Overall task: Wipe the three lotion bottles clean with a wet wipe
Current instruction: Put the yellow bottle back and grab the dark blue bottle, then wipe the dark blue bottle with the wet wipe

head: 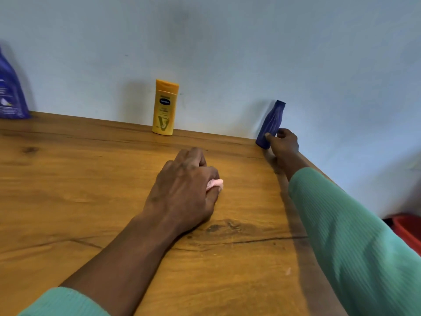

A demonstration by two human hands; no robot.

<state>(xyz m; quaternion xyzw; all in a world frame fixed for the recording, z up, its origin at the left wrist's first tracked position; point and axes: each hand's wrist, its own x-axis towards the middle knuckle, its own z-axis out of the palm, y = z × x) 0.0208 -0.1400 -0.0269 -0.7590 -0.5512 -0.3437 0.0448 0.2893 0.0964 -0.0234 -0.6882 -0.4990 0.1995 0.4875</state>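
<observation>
Big blue bottle [10, 92]: far left of the yellow bottle [165, 108], cut off by the frame edge. Both stand at the wall and no hand is on either.

Our left hand [184, 190] is right of the yellow bottle and nearer us. It rests on the table [68, 190], fingers curled round the bunched wet wipe [214, 184].

Further right, our right hand [283, 143] pinches the ribbed blue bottle [271, 124] low down. The bottle is tilted.

Suggest we grip it fuller, bring it to the wipe, open the wipe out, and rotate the bottle so the ribs get covered.
</observation>
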